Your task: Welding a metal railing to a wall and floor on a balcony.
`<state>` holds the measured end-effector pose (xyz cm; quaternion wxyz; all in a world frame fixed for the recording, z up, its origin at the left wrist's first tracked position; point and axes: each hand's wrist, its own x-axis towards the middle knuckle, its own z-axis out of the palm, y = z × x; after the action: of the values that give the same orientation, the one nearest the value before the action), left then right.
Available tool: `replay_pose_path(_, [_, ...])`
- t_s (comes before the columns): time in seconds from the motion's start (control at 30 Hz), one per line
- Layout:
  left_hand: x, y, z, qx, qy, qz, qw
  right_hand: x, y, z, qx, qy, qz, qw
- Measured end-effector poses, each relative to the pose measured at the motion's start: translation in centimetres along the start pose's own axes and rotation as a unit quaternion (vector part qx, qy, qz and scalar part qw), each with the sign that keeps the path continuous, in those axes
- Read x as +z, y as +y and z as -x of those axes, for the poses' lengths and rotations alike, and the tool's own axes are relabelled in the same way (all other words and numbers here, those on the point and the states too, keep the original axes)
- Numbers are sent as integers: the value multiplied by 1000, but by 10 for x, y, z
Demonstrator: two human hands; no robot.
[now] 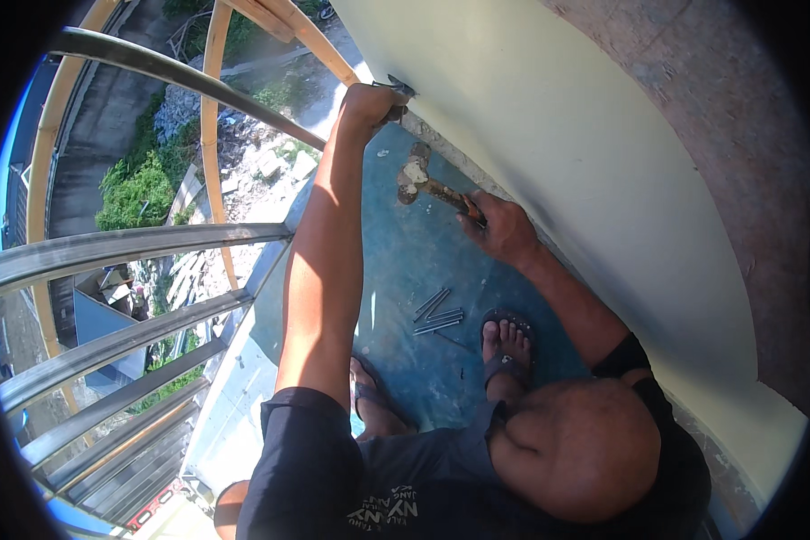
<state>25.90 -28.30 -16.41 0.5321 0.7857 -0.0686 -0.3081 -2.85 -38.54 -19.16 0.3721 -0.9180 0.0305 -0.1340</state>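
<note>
Head view: the right hand [505, 229] is closing its grip around the handle of a hammer [448, 193], whose long axis is running up and leftward from the fist, with its worn head [413, 174] lying between the two hands, nearer the body than the left hand [369, 106]. That left hand is reaching farther out, to the foot of the cream wall [549, 126], its grip closing around a dark tool [399, 88] that is pointing toward the wall's edge. So the tool is sitting beyond the hammer head and a little to its left, apart from it. Loose nails [438, 315] are lying on the blue floor [405, 256], close to the right foot [507, 346]. The left fingers are hiding much of the dark tool, leaving its kind and whatever it is pinching hard to make out; whether the hammer head is touching the floor, I cannot tell.
</note>
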Motion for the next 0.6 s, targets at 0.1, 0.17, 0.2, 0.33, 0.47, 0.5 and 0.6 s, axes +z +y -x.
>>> replay_pose_path(0.1, [0,1,1,-11,6,-4,1000,-2,0,-3,3,1,-5,1000])
replay_pose_path(0.17, [1,2,1,-10,8,4,1000,-3,0,-5,8,2,-10,1000])
replay_pose_path(0.2, [1,3,2,-9,9,3,1000,-3,0,-6,8,-2,-8,1000])
replay_pose_path(0.33, [1,6,2,-26,9,8,1000,-1,4,-11,8,-6,10,1000])
replay_pose_path(0.47, [-1,10,2,-59,-9,21,998,6,11,-21,3,-21,40,999])
replay_pose_path(0.5, [-1,10,2,-51,-1,20,998,8,13,-25,-7,-22,37,999])
replay_pose_path(0.6, [-1,12,3,-62,-8,42,997,14,17,-34,-24,-19,45,999])
